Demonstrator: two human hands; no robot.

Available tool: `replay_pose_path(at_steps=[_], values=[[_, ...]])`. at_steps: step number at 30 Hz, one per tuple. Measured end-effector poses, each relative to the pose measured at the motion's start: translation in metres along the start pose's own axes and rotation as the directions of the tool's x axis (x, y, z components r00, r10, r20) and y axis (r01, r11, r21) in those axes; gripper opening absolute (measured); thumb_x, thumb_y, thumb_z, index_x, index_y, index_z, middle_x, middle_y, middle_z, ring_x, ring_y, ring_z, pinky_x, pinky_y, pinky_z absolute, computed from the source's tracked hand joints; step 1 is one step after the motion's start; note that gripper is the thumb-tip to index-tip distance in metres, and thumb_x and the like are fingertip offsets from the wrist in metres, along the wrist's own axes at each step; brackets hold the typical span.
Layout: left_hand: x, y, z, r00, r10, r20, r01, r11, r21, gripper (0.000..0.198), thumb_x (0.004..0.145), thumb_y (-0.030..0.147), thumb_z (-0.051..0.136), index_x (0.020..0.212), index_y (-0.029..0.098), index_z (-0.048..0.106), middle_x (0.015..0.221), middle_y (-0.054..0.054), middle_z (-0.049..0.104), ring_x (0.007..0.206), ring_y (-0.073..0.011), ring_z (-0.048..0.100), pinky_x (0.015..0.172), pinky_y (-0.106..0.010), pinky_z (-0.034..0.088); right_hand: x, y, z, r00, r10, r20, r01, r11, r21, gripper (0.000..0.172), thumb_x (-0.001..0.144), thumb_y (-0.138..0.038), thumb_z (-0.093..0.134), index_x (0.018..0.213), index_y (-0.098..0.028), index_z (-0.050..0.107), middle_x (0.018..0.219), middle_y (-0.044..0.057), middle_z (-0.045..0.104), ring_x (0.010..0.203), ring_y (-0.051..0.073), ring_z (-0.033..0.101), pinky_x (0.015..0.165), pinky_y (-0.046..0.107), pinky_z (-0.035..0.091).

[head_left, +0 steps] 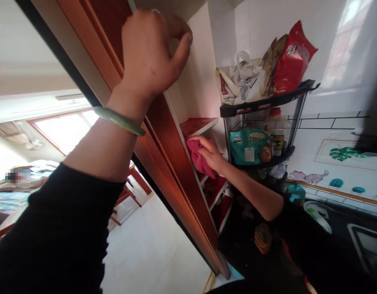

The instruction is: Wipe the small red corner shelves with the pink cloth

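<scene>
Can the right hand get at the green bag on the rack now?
Probably yes: the right hand is close beside the green bag, with only a thin post of the rack between them. But it already holds a pink cloth.

On the top tier of the black rack [265, 103], a red bag [294, 57] bore large Chinese characters in a white panel, too skewed to read surely. Beside it, a white bag [225, 87] carried red print, illegible. On the tier below, a teal bag [248, 146] showed a small dark label, unreadable.
</scene>
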State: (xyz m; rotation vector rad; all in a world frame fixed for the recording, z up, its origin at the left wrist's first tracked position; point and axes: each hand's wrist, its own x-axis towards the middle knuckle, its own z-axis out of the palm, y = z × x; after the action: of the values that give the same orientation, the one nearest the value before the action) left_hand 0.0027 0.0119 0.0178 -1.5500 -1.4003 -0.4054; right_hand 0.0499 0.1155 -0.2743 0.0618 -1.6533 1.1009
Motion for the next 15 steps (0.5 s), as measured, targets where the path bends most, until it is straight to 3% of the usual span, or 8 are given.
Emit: replay_pose_path(at_steps=[2, 4, 6, 8, 12, 15], values=[[-0.026, 0.016, -0.006, 0.999, 0.027, -0.027, -0.030, 0.996, -0.090, 0.048, 0.108, 0.040, 0.045, 0.133, 0.011, 0.073, 0.133, -0.002, 0.076, 0.137, -0.0305, 0.066, 0.119, -0.055, 0.048, -0.023, -0.011, -0.025, 0.956, 0.291, 0.033, -0.290, 0.927, 0.235, 0.033, 0.084, -0.022, 0.057, 0.113, -0.020, 0.072, 0.118, 0.004, 0.077, 0.119, 0.023, 0.070, 0.118, 0.038, 0.051], [-0.063, 0.031, 0.002, 0.993, 0.010, -0.117, -0.046, 0.950, -0.309, 0.044, 0.109, 0.033, 0.044, 0.129, 0.011, 0.076, 0.128, -0.001, 0.078, 0.130, -0.0220, 0.071, 0.114, -0.042, 0.053, -0.052, -0.024, -0.046, 0.833, 0.552, 0.034, -0.502, 0.730, 0.463, 0.031, 0.087, -0.025, 0.059, 0.115, -0.019, 0.072, 0.111, 0.004, 0.079, 0.106, 0.021, 0.075, 0.105, 0.033, 0.059], [-0.110, 0.049, 0.019, 0.993, 0.032, -0.111, -0.083, 0.867, -0.491, 0.035, 0.105, 0.032, 0.054, 0.122, 0.015, 0.080, 0.117, -0.003, 0.082, 0.113, -0.0207, 0.078, 0.105, -0.038, 0.060, -0.080, -0.035, -0.057, 0.701, 0.711, 0.057, -0.581, 0.523, 0.624, 0.030, 0.094, -0.025, 0.055, 0.118, -0.018, 0.071, 0.109, 0.005, 0.081, 0.097, 0.019, 0.077, 0.096, 0.030, 0.063], [-0.164, 0.071, 0.039, 0.996, 0.043, -0.082, -0.084, 0.784, -0.615, 0.029, 0.103, 0.031, 0.060, 0.122, 0.019, 0.079, 0.123, -0.005, 0.081, 0.117, -0.0212, 0.077, 0.106, -0.036, 0.060, -0.101, -0.043, -0.061, 0.617, 0.783, 0.080, -0.585, 0.389, 0.712, 0.030, 0.101, -0.025, 0.048, 0.119, -0.017, 0.071, 0.106, 0.006, 0.082, 0.093, 0.018, 0.078, 0.093, 0.030, 0.065], [-0.266, 0.117, 0.071, 0.991, -0.113, 0.068, 0.126, 0.667, -0.734, 0.017, 0.103, 0.027, 0.064, 0.109, 0.021, 0.079, 0.108, -0.005, 0.082, 0.100, -0.0180, 0.077, 0.090, -0.031, 0.063, -0.124, -0.052, -0.055, 0.561, 0.818, 0.125, -0.568, 0.272, 0.777, 0.038, 0.110, -0.028, 0.035, 0.119, -0.016, 0.070, 0.101, 0.009, 0.082, 0.091, 0.021, 0.080, 0.096, 0.037, 0.065], [-0.313, 0.145, 0.082, 0.984, -0.178, 0.022, 0.144, 0.707, -0.693, 0.015, 0.099, 0.028, 0.071, 0.111, 0.021, 0.076, 0.104, -0.007, 0.078, 0.096, -0.0184, 0.074, 0.086, -0.032, 0.061, -0.135, -0.057, -0.047, 0.570, 0.806, 0.161, -0.558, 0.235, 0.796, 0.044, 0.114, -0.031, 0.029, 0.118, -0.015, 0.070, 0.099, 0.008, 0.082, 0.089, 0.019, 0.080, 0.093, 0.033, 0.065]])
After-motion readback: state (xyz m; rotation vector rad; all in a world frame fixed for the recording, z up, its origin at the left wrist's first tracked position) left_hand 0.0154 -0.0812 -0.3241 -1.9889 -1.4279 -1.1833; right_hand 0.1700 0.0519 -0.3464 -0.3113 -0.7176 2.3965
